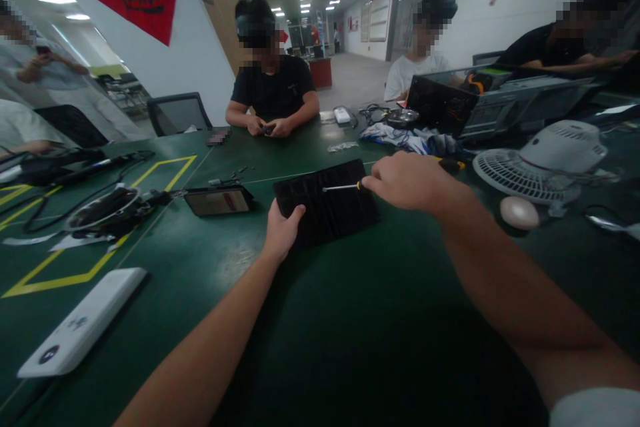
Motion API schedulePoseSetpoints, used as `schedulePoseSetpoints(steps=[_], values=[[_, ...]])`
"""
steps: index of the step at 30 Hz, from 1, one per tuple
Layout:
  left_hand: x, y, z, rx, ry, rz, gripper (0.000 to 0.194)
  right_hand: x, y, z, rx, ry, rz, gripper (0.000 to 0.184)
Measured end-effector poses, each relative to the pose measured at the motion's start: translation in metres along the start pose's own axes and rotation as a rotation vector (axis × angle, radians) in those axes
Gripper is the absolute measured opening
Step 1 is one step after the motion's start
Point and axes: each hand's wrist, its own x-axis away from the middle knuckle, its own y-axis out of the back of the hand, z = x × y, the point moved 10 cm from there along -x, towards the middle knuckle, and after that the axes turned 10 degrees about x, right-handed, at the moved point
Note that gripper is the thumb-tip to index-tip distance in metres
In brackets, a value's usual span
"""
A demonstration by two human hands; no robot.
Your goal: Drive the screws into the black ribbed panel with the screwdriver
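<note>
A flat black rectangular panel (330,203) lies on the green table (350,320) in front of me. My left hand (281,230) grips its near left edge, thumb on top. My right hand (407,180) is closed round a screwdriver (343,187) with a yellow and black handle. Its thin metal shaft points left and its tip rests over the top middle of the panel.
A phone (219,200) lies left of the panel, a white box (83,323) near left, and cables with a round black part (103,208) beyond. A white desk fan (543,160) and egg-shaped object (519,212) sit right. Other people sit across the table.
</note>
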Motion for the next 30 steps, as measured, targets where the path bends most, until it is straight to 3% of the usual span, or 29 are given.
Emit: schedulePoseSetpoints(steps=[4, 8, 12, 30], values=[[0.001, 0.0, -0.001, 0.006, 0.01, 0.001, 0.042, -0.002, 0.001, -0.007, -0.093, 0.056, 0.003, 0.046], [0.002, -0.001, -0.003, 0.018, 0.004, 0.003, 0.042, 0.002, 0.02, -0.016, -0.127, 0.123, -0.161, 0.032], [0.003, -0.002, -0.005, 0.023, -0.005, 0.006, 0.042, 0.007, 0.031, -0.022, -0.133, 0.061, -0.27, 0.023], [0.001, 0.0, 0.0, -0.009, 0.013, 0.001, 0.042, 0.004, 0.029, -0.007, -0.151, 0.068, -0.283, 0.025]])
